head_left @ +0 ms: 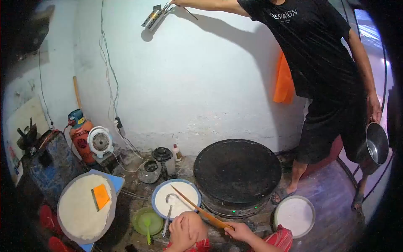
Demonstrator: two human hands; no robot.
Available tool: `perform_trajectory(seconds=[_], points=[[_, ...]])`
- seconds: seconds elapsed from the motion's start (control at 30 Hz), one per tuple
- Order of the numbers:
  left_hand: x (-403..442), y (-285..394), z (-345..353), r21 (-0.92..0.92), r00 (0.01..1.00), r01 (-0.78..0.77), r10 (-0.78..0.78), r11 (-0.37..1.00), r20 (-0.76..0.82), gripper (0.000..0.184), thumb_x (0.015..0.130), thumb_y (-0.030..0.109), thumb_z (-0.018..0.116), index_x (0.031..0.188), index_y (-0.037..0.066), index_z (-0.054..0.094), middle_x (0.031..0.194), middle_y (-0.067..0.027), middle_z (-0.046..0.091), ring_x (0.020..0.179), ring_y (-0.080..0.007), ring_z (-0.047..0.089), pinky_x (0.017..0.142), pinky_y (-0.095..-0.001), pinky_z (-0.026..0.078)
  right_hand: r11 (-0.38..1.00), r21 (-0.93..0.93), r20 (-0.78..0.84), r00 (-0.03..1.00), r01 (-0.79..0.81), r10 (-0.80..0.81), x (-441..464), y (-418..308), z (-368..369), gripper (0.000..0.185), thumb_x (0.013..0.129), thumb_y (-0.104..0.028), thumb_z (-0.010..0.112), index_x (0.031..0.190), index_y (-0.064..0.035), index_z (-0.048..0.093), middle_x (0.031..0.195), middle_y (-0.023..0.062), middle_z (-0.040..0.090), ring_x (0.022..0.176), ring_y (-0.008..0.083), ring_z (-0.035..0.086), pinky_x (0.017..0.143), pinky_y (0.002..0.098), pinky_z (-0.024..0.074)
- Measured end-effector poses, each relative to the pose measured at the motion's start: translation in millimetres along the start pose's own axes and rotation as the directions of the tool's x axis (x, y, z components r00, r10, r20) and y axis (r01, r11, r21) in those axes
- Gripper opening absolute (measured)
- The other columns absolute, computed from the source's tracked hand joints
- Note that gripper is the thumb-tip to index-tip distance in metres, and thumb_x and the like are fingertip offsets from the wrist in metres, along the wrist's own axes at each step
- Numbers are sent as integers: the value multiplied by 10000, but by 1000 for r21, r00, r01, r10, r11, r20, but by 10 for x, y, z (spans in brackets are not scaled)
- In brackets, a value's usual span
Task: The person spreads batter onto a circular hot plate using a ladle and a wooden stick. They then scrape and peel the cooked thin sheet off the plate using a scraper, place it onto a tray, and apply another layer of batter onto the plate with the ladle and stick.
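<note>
My right hand (240, 232) is closed round the handle end of a long wooden spatula (201, 210). The spatula's narrow tip reaches up and left over a blue-rimmed basin (153, 202) of white batter. A metal ladle (168, 212) leans in that basin, its bowl in the batter. On my bent knee (196, 224) lies my left hand (183, 235), fingers laid over it, holding no tool. To the right of the basin is a large round black griddle (237, 170), its surface bare, with green lights on the base below.
Left, a round tray of stacked flatbreads (77, 210) carries an orange scraper (101, 196). A green bowl (138, 227) holds a green spoon; a pot of white batter (312, 210) stands right. Behind the griddle, another person (319, 54) holds a metal pot (376, 145) and reaches toward a wall utensil holder (153, 19).
</note>
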State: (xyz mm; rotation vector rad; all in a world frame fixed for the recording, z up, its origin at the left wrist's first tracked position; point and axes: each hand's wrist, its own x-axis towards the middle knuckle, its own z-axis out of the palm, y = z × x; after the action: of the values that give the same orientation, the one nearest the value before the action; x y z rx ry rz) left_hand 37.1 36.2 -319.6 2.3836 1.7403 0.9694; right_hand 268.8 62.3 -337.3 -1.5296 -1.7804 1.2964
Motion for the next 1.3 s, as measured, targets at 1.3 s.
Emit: perform_trajectory(seconds=[1.3], points=[[-31,-173,307,88,1000,-10,12,996,-28,691,705,285,570,1252,-38,298,1226,-241,307,1131,-420,286,939,-507,220,951,-229,-168,954,208,-250,57,270,32,312,811,-238,517,1111,-156,534,719,105,593,644,260,585,589,344,449]])
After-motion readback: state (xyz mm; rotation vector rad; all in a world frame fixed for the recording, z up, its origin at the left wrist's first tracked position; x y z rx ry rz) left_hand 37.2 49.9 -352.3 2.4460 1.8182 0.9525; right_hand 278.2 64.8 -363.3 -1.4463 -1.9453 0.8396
